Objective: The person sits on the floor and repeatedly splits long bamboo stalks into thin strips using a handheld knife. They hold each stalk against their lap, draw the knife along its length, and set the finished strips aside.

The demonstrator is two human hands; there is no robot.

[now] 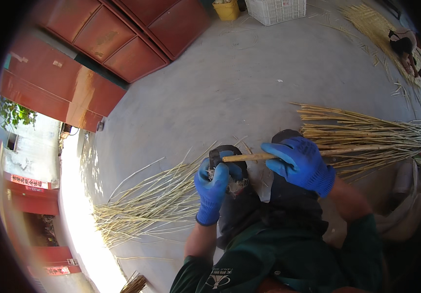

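A blue work glove covers my left hand [212,188], which is closed around a dark flat piece [215,158] that I cannot identify. Pale frayed fibres [237,186] stick out by its fingers, over my knee. My right hand [298,161], also in a blue glove, grips a peeled-looking tan stalk [249,157]. The stalk's cut end lies by the dark piece and my left thumb; whether they touch is unclear. A thicker stalk on the right, beyond my right hand, appears to be its continuation. My dark-clad legs are below both hands.
Long tan stalks [357,132] lie bundled at right. Thin pale stems [151,208] spread across the concrete floor [195,91] at left. Red metal doors [122,44], a yellow bucket [227,10] and a white crate [277,11] stand beyond. A person [404,49] is by a woven mat [371,22].
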